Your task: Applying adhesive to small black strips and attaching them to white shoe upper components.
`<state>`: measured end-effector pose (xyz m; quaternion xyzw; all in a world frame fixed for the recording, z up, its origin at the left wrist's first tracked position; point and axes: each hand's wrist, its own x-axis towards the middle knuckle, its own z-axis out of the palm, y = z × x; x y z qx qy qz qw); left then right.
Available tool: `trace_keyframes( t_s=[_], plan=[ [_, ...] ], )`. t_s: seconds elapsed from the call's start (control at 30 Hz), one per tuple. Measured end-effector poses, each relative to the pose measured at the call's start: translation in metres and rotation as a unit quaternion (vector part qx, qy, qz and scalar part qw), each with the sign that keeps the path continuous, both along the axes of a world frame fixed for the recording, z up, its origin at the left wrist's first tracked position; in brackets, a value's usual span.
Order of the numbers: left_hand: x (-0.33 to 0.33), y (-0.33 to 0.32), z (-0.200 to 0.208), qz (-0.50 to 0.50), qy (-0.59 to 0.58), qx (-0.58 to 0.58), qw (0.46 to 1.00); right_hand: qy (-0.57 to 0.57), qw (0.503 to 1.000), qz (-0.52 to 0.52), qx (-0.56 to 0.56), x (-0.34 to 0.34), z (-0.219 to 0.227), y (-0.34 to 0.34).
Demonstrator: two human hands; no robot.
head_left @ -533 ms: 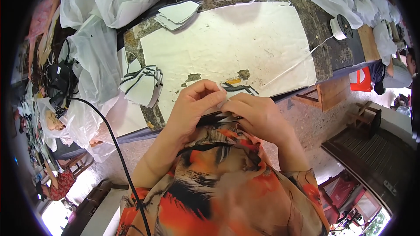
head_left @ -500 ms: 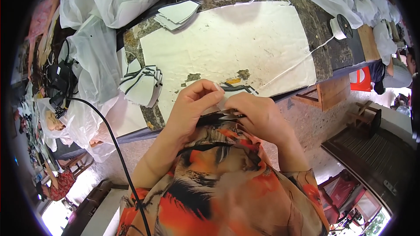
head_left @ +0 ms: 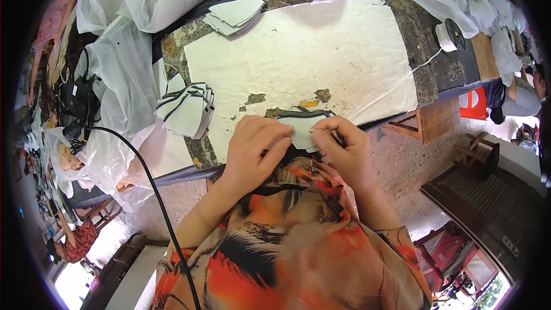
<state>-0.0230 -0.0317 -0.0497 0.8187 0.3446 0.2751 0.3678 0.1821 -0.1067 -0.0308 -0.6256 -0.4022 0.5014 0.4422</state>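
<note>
A white fabric piece [head_left: 306, 131] with a dark trimmed upper edge lies at the near edge of the table, between my two hands. My left hand [head_left: 255, 148] is closed, thumb and fingers pinching the piece's left side. On its right side my right hand [head_left: 343, 146] has its thumb and forefinger pressed together at the edge. My fingers hide both side edges of the piece. A thin white cord [head_left: 396, 89] runs across the board toward my right hand; where it ends I cannot tell.
To the left a fan of similar trimmed pieces [head_left: 192, 109] lies on the table, and another stack [head_left: 236, 14] sits at the back. The cord's white spool [head_left: 445, 35] stands at right. Translucent plastic sheets [head_left: 123, 63] line the back and left. A black cable [head_left: 140, 163] hangs at left.
My hands have moved apart and turned, and more of the white piece now shows between them. Beforehand the fingers were close together over it.
</note>
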Motion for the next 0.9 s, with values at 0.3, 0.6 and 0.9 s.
trace_keyframes(
  t_s=[0.3,0.6,0.9],
  plan=[
    [-0.003,-0.026,-0.015,-0.015,0.115,0.135,0.984,-0.159,0.980,0.116,0.038,-0.003,-0.001,0.031],
    [-0.006,-0.032,-0.019,-0.015,0.116,0.130,0.985,-0.301,0.943,0.135,0.032,-0.014,-0.004,0.045],
    [-0.006,-0.033,-0.019,-0.017,0.114,0.130,0.985,-0.332,0.931,0.148,0.038,-0.017,-0.005,0.048]
  ],
)
